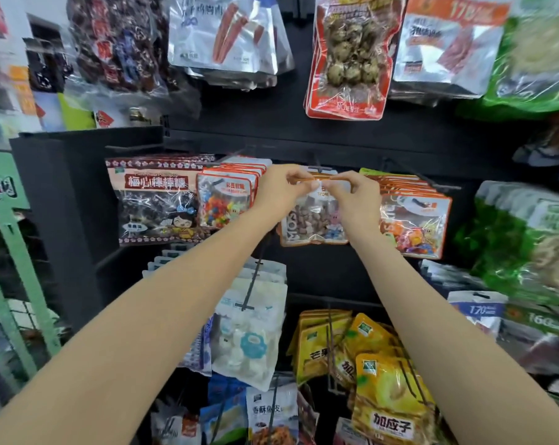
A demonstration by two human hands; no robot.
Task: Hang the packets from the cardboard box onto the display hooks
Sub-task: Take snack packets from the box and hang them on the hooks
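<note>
An orange-edged clear packet (pixel 313 220) of brown stone-like sweets hangs in front of the black display panel (pixel 304 142). My left hand (pixel 283 187) pinches its top edge from the left. My right hand (pixel 355 194) pinches the same top edge from the right. A thin black display hook (pixel 316 163) juts out just above the packet's top. Whether the hook passes through the packet's hole is hidden by my fingers. The cardboard box is out of view.
A row of similar orange packets hangs on the left (pixel 226 200) and on the right (pixel 413 220). A lollipop bag (pixel 153 203) is further left. White packets (pixel 252 329) and yellow packets (pixel 387 396) hang below. A green rack (pixel 11 252) stands at the left.
</note>
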